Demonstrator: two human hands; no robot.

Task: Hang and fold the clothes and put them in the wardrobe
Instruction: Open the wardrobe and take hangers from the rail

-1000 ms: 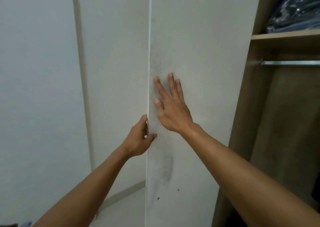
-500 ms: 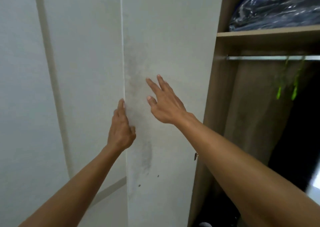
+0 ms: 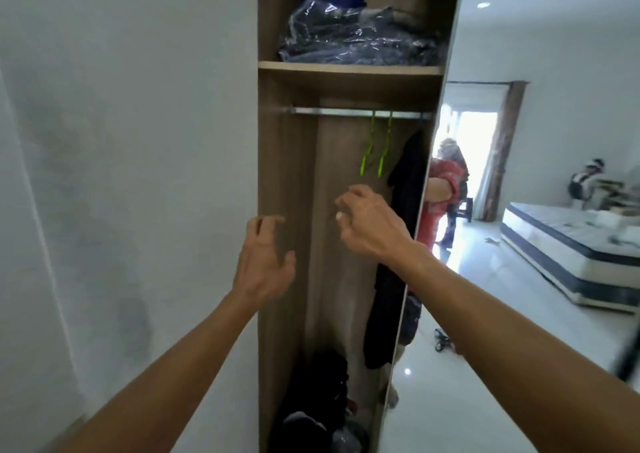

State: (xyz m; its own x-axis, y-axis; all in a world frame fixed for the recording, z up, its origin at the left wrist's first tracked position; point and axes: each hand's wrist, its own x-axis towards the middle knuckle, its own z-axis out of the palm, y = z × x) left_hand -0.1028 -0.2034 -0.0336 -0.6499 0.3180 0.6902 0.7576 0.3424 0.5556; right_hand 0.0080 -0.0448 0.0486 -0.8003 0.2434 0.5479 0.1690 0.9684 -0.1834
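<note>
My left hand [image 3: 265, 262] & right hand [image 3: 369, 220] raised w/ fingers loosely curled, holding nothing, before open brown wooden wardrobe [image 3: 287, 182], two green plastic hangers [image 3: 375, 148] on metal rail [image 3: 346, 111].

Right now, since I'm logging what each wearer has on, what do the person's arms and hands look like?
Both forearms are bare as far as the frame shows, with no sleeves in sight. The left hand and right hand wear no gloves, and no rings, watch or bracelet show on either hand or wrist. The nails look short and unpainted. The upper arms are out of frame.
</note>
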